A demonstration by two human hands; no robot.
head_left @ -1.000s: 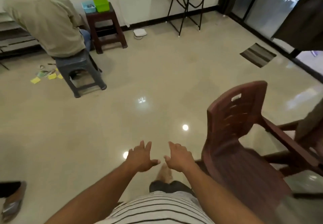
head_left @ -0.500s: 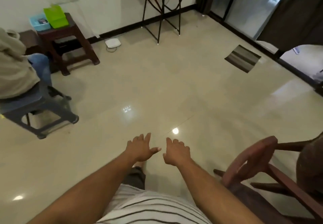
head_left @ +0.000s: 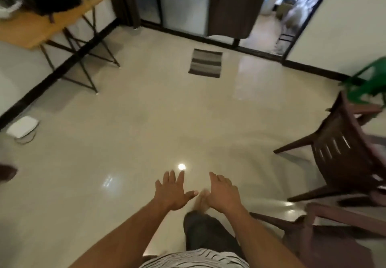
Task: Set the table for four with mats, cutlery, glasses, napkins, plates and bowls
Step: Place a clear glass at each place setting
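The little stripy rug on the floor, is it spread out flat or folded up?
Spread out flat. The striped rug lies on the floor near the glass door with all its stripes and edges showing, no fold or curled corner visible.

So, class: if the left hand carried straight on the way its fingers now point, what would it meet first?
Nothing close: the left hand, open and empty, points ahead over bare floor. The striped mat lies farther along roughly that line, though depth is unclear.

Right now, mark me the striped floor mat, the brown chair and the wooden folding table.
striped floor mat [head_left: 205, 63], head view, middle of its surface.
brown chair [head_left: 342, 155], head view, slatted backrest.
wooden folding table [head_left: 39, 29], head view, bare part of its top.
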